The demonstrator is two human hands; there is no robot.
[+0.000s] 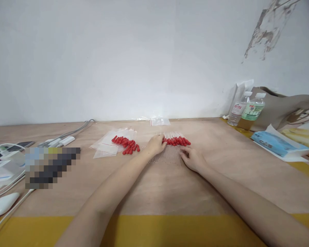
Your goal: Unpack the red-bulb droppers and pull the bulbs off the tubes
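A row of red rubber bulbs (179,141), shaped like dropper bulbs, lies across thin clear tubes (167,156) side by side on the table. My left hand (157,144) is at the row's left end, fingers closed together on a red bulb mostly hidden beneath them. At the right edge of the tubes rests my right hand (194,159), its thumb and forefinger slightly apart beside the tube ends, with nothing visible between them. Left of my left hand, a loose pile of red bulbs (127,143) lies on and beside clear zip bags (105,145).
Another clear bag (160,121) lies by the wall. Two bottles (253,109), a grey bag (280,106) and a blue tissue pack (279,144) stand at the right. On the left are cables (78,128), chargers (67,140), a white mouse (3,204) and a blurred-out item.
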